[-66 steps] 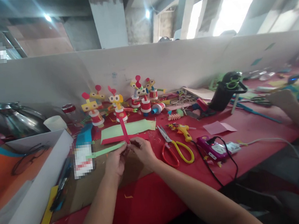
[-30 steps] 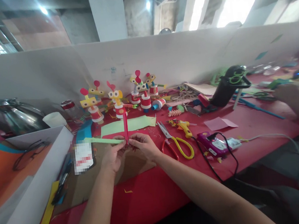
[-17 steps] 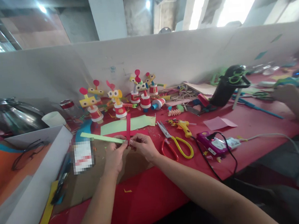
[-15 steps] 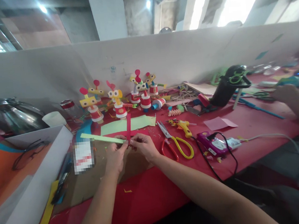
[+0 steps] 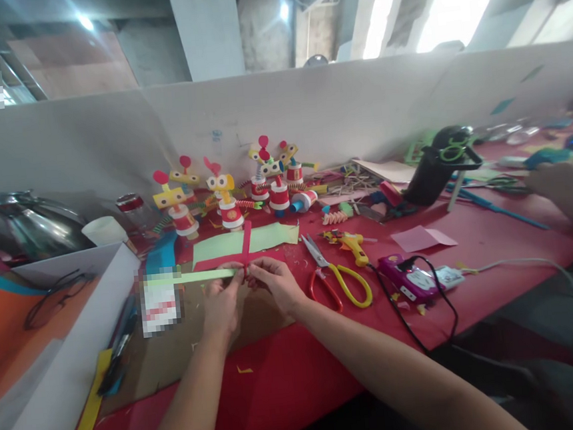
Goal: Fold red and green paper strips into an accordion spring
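My left hand (image 5: 224, 303) and my right hand (image 5: 276, 284) meet over a brown board (image 5: 178, 351), fingertips pinched together. Between them is the crossing of two paper strips. A light green strip (image 5: 206, 275) reaches out to the left, and a red strip (image 5: 247, 242) points away from me. Both strips join at my fingertips; the joint itself is partly hidden by the fingers. Just beyond the hands lies a pale green paper sheet (image 5: 219, 245). To the right of my right hand are scissors (image 5: 323, 260) with one red and one yellow handle.
Several paper-cup figures (image 5: 230, 213) stand along the white partition (image 5: 110, 143). A yellow glue gun (image 5: 353, 246) and a purple power socket (image 5: 407, 281) with cables lie right. At left are a white box (image 5: 70, 374) and a metal kettle (image 5: 31, 227). Another person's hand (image 5: 555, 185) shows far right.
The green strip's left end has dropped, so it now lies nearly level. Both hands stay pinched at the strips' crossing, hardly moved.
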Motion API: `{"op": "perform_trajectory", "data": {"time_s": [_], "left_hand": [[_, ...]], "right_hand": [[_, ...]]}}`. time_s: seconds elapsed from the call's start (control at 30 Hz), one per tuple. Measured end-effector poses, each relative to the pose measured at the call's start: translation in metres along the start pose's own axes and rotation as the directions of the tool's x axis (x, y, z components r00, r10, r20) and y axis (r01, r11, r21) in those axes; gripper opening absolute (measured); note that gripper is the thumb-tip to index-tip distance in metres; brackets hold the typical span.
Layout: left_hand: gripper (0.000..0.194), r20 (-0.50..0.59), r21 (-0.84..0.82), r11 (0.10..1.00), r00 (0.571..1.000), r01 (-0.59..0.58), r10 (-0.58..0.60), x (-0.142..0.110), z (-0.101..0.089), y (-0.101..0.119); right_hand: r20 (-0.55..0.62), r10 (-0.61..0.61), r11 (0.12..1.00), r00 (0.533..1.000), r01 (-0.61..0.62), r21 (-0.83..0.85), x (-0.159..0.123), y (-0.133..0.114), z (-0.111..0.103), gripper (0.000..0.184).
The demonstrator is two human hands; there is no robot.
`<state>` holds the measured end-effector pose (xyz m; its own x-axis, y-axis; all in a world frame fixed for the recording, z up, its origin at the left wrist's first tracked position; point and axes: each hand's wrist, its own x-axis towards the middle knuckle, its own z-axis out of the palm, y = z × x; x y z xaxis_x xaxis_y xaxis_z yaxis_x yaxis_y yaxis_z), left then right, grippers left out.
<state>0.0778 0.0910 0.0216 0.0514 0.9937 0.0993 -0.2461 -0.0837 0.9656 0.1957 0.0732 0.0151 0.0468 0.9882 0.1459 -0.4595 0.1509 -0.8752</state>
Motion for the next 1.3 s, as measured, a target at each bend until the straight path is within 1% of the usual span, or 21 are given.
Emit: {"op": "perform_trajectory", "data": {"time_s": [0.07,0.13,0.17,0.2,0.3,0.37,0.5,0.63,0.77,0.87,0.93,1.03,1.17,1.23,1.3], "left_hand": [[0.021,0.011,-0.028,0.999,0.999,0.038,-0.038,-0.002,0.002,-0.001],[0.022,-0.016,-0.002,0.998,0.998,0.057,-0.057,-0.003,0.003,-0.001],[0.022,-0.020,0.019,0.998,0.998,0.061,-0.061,-0.002,0.002,0.000],[0.023,-0.003,0.031,0.998,0.998,0.061,-0.060,-0.002,0.000,0.001],[0.029,0.124,0.004,0.999,0.991,0.048,-0.048,0.003,-0.006,0.006],[0.030,0.165,-0.034,0.997,0.985,0.064,-0.058,0.006,-0.010,0.008],[0.027,0.122,-0.101,0.984,0.984,0.145,-0.133,0.007,-0.010,0.007],[0.029,0.084,-0.189,0.965,0.982,0.184,-0.171,0.006,-0.008,0.007],[0.031,0.078,-0.184,0.964,0.980,0.192,-0.181,0.006,-0.008,0.008],[0.033,0.081,-0.180,0.962,0.978,0.206,-0.194,0.006,-0.008,0.009],[0.033,0.077,-0.182,0.959,0.976,0.217,-0.206,0.006,-0.007,0.011],[0.033,0.054,-0.170,0.961,0.976,0.219,-0.213,0.006,-0.007,0.012],[0.036,0.044,-0.169,0.960,0.975,0.221,-0.217,0.007,-0.008,0.010],[0.036,0.030,-0.180,0.963,0.980,0.199,-0.196,0.008,-0.007,0.007],[0.036,-0.007,-0.187,0.970,0.987,0.156,-0.160,0.008,-0.006,0.004]], "right_hand": [[-0.043,-0.029,0.993,0.999,0.024,-0.115,-0.001,0.000,0.001,0.025],[-0.071,-0.053,0.978,0.996,0.038,-0.205,-0.001,0.000,0.002,0.024],[-0.075,-0.055,0.974,0.996,0.037,-0.222,-0.001,-0.001,0.002,0.024],[-0.076,-0.050,0.974,0.996,0.032,-0.222,-0.001,-0.002,0.001,0.024],[-0.069,-0.021,0.986,0.997,0.010,-0.165,0.001,-0.005,-0.001,0.023],[-0.052,-0.013,0.991,0.999,0.006,-0.136,0.002,-0.006,-0.003,0.022],[-0.023,-0.001,0.992,1.000,-0.002,-0.123,0.003,-0.007,-0.005,0.020],[-0.006,0.000,0.993,1.000,0.000,-0.115,0.003,-0.007,-0.005,0.020],[-0.014,0.033,0.993,0.999,-0.034,-0.112,0.004,-0.006,-0.007,0.023],[-0.023,0.036,0.993,0.999,-0.038,-0.108,0.004,-0.004,-0.007,0.020],[-0.049,0.046,0.992,0.998,-0.052,-0.119,0.003,-0.003,-0.007,0.018],[-0.064,0.052,0.987,0.997,-0.061,-0.150,0.002,-0.002,-0.006,0.017],[-0.025,-0.008,0.985,1.000,0.004,-0.173,0.003,-0.001,-0.006,0.016],[-0.003,-0.021,0.983,1.000,0.020,-0.183,0.004,0.000,-0.007,0.016],[0.007,-0.004,0.978,1.000,0.006,-0.208,0.003,0.000,-0.006,0.015]]}}
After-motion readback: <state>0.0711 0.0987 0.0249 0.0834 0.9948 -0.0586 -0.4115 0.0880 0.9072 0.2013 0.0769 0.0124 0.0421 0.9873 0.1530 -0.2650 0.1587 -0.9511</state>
